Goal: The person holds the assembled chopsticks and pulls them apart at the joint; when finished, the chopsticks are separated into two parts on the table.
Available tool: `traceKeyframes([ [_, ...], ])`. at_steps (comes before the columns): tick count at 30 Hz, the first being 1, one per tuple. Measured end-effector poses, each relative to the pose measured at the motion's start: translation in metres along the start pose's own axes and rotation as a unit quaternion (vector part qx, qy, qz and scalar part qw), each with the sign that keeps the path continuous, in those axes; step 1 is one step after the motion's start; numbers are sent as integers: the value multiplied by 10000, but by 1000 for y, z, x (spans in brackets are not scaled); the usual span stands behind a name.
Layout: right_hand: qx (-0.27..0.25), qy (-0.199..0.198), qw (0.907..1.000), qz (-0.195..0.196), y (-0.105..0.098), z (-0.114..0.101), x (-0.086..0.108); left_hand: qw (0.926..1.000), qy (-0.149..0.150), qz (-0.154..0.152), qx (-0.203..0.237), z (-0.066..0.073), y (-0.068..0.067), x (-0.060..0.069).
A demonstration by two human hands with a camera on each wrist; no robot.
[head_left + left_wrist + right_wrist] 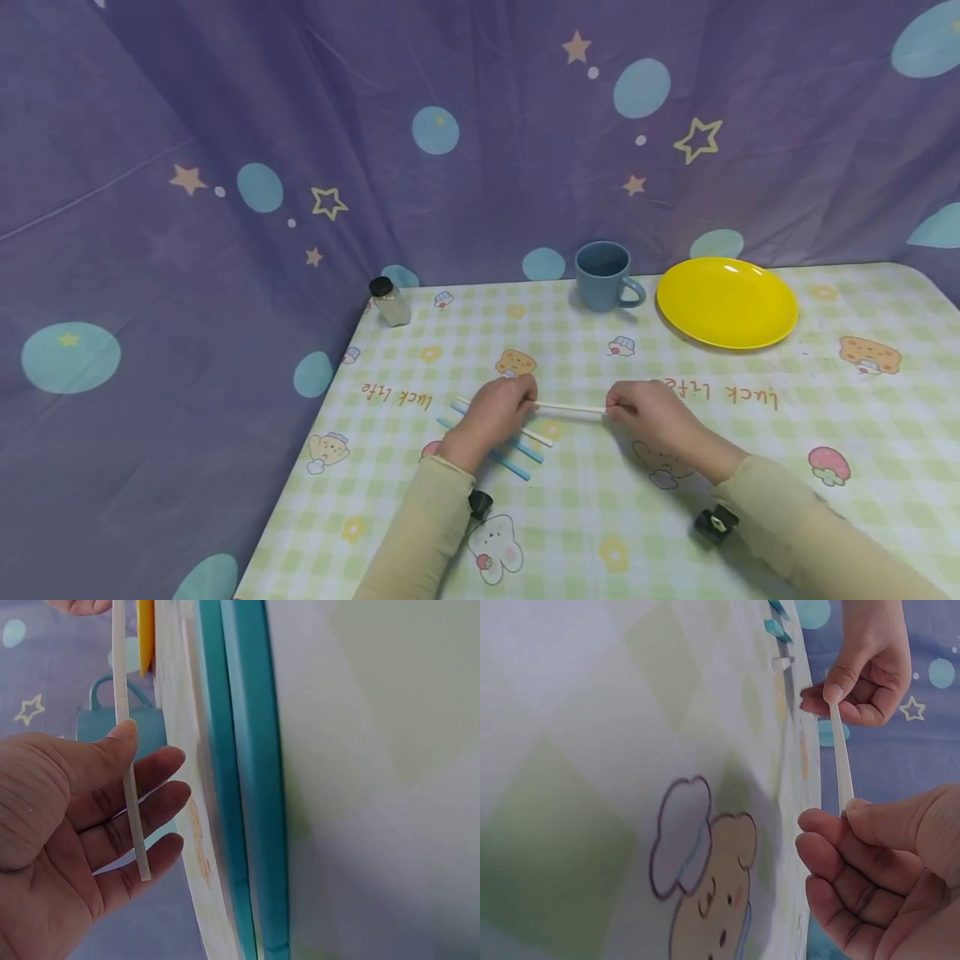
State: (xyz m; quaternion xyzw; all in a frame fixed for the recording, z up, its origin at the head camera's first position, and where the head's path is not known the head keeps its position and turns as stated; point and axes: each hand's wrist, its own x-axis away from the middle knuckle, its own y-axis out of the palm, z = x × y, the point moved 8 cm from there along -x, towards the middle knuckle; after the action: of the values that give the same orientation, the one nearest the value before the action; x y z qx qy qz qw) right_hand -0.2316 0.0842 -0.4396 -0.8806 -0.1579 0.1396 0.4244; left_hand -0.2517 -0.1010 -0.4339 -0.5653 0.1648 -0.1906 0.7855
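A white chopstick (572,407) stretches level between my two hands, a little above the table. My left hand (491,417) pinches one end between thumb and fingers; in the left wrist view the tip of the stick pokes out past the fingers. The opposite end is pinched by the thumb and forefinger of my right hand (877,870). Beneath my left hand, another white chopstick (538,437) and two blue chopsticks (512,467) lie side by side on the cloth, their middles hidden by the hand.
A blue mug (600,283) stands at the back of the table, its handle to the right. Beside it lies a yellow plate (726,304). A small jar with a black lid (392,304) is at the back left corner. Behind hangs a purple curtain (495,192).
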Motion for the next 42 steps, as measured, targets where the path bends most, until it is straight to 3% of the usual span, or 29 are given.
traceKeyframes([
  [7, -281, 276, 9992, -121, -9, 10, 7, 9995, 252, -49, 181, 12, 5, -2],
  [15, -487, 290, 9984, -58, -16, 18, 12, 9945, 499, -327, 863, 24, 15, -4],
  [27, -386, 388, 9985, -71, -15, 24, 16, 9896, 649, -258, 1259, 36, 22, -6],
  [35, -617, -88, 9980, -40, -13, 12, 18, 9846, 829, -124, 1535, 46, 25, -7],
  [42, -519, -478, 9972, 235, -10, -1, 20, 9838, 844, -151, 1575, 59, 29, -11],
])
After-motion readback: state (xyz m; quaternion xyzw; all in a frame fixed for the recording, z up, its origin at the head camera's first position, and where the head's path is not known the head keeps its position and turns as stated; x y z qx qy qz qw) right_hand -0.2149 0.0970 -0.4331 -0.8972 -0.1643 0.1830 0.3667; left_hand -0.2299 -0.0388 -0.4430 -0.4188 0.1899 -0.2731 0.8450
